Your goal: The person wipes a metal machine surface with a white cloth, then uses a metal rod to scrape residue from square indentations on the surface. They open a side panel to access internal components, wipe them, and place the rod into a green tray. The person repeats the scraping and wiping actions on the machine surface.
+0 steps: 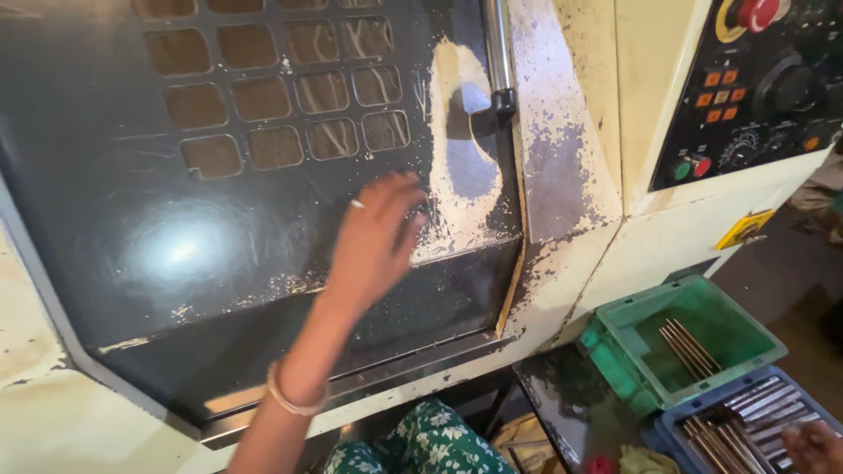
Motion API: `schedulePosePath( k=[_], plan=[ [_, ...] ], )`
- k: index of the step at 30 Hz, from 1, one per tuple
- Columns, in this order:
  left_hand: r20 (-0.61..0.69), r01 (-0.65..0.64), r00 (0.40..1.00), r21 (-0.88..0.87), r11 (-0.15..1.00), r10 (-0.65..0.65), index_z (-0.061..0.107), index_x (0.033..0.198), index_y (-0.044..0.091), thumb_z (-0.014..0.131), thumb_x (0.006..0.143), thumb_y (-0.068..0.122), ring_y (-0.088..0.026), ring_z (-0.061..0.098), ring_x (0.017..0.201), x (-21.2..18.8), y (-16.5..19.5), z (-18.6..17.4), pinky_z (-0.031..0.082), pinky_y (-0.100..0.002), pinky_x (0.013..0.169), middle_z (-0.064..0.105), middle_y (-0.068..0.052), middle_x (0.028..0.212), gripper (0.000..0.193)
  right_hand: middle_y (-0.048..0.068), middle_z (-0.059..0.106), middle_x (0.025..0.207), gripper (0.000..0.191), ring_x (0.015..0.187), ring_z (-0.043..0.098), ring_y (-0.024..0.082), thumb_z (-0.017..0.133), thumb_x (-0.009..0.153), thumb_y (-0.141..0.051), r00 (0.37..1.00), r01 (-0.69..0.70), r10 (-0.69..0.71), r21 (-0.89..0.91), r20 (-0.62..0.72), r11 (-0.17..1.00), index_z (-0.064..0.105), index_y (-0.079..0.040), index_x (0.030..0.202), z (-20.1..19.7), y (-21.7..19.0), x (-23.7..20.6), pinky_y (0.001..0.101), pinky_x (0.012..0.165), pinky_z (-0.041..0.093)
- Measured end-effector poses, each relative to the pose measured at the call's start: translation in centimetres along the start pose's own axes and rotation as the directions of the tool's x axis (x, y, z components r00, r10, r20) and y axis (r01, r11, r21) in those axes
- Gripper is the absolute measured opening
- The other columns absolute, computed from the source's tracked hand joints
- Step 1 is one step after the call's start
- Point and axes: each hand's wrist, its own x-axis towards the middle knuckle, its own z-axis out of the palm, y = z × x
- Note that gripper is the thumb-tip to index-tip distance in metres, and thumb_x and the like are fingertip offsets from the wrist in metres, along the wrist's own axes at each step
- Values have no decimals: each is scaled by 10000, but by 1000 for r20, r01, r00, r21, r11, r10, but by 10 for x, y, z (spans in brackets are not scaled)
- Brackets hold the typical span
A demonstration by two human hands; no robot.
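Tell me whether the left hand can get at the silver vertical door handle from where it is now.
Probably yes. The left hand is raised, fingers spread, against the dark machine door, just below and left of the silver vertical door handle; nothing lies between them.

Your left hand on the machine door — handle just right | control panel far right | crates below — rods inside | right hand in nearer crate

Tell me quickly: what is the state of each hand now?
Left hand: open, fingers spread, empty, against the dark worn metal machine door.
Right hand: mostly cut off; resting on metal rods in the blue plastic crate; grip cannot be told.
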Motion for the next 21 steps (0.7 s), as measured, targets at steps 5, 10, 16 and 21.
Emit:
schedulePosePath(
  k=[5, 10, 16, 21],
  plan=[
    [-104, 31, 994, 367, 930, 9, 571, 1404, -3, 695, 999, 173, -394, 334, 1533, 22, -59, -38, 308, -548, 1239, 417, -182, 1608, 458, 161, 684, 1097, 193, 965, 702, 270, 661, 1099, -204, 971, 176, -237, 766, -32, 618, 642, -41, 1202, -4, -49, -10, 407, 876, 596],
    [-124, 133, 989, 492, 860, -82, 469, 1544, -26, 676, 1043, 323, -378, 160, 1602, 40, -93, -44, 199, -592, 1276, 248, -174, 1719, 644, 135, 652, 1089, 120, 929, 684, 228, 650, 1144, -111, 781, 396, -594, 889, -192, 232, 590, -35, 1214, 5, -180, -41, 383, 842, 600],
    [-184, 235, 970, 561, 794, -157, 435, 1592, 40, 565, 1056, 456, -390, 148, 1579, 48, -102, -30, 115, -602, 1260, 224, -180, 1704, 690, 162, 674, 1040, 96, 863, 712, 199, 631, 1180, -53, 457, 599, -836, 800, -302, 39, 566, -3, 1230, 71, -402, -122, 329, 766, 615],
    [-194, 257, 965, 608, 751, -174, 436, 1600, 96, 528, 1059, 492, -368, 129, 1587, 47, -105, -27, 85, -661, 1246, 223, -140, 1711, 677, 120, 742, 1049, 160, 876, 747, 174, 588, 1086, -137, 438, 534, -868, 844, -234, 42, 611, -23, 1195, 153, -545, -182, 296, 724, 590]
  ],
)
